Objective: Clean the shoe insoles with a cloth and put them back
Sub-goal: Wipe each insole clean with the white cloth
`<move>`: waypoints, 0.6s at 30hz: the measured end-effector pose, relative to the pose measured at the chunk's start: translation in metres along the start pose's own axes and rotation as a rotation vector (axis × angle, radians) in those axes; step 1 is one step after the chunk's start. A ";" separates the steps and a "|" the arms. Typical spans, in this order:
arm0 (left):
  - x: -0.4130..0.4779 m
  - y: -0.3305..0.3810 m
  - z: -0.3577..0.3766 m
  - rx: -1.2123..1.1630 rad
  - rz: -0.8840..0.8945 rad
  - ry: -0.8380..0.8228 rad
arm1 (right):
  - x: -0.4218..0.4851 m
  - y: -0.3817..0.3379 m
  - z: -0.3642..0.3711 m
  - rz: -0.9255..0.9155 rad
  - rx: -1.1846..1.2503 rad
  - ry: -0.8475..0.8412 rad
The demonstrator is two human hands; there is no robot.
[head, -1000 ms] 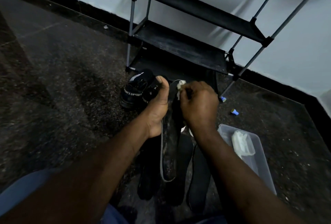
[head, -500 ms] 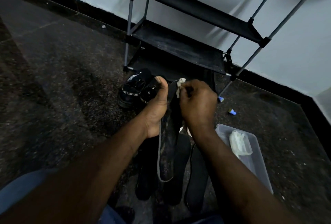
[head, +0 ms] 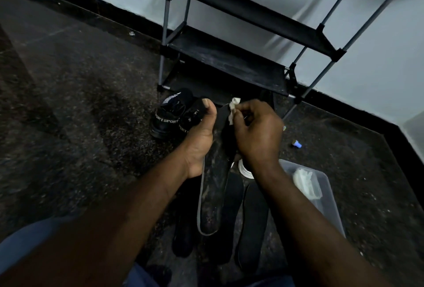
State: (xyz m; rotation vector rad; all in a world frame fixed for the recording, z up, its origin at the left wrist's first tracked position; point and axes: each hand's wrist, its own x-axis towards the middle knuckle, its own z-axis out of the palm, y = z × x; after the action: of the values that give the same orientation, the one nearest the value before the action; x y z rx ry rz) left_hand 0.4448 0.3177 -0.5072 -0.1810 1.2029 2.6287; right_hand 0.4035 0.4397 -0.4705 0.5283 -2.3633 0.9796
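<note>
Far left, the shoes [head: 171, 115] stand on the floor. Our left grip [head: 199, 136] clasps the soiled insole [head: 212, 195] near its toe, steadying it for wiping. Our right grip [head: 258, 136] pinches the cloth [head: 234, 108] against that toe. Other insoles [head: 252, 218] lie on the floor nearer us.

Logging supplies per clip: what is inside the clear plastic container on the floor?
Inside the clear container lies a crumpled whitish bundle, possibly spare wipes. The right forearm covers its near-left edge, so anything there cannot be seen.
</note>
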 end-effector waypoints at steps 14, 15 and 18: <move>-0.001 0.004 -0.003 -0.041 -0.032 0.108 | -0.033 0.018 -0.008 -0.053 -0.055 -0.103; -0.002 0.005 -0.002 -0.037 -0.037 0.101 | -0.033 0.017 -0.009 -0.071 -0.084 -0.108; -0.004 0.004 0.001 -0.036 -0.042 0.119 | -0.028 0.017 -0.008 -0.088 -0.118 -0.085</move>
State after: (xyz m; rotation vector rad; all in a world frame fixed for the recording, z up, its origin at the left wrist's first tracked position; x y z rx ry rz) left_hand 0.4472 0.3156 -0.5030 -0.3706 1.1756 2.6368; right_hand 0.4198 0.4612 -0.4914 0.6340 -2.4328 0.7870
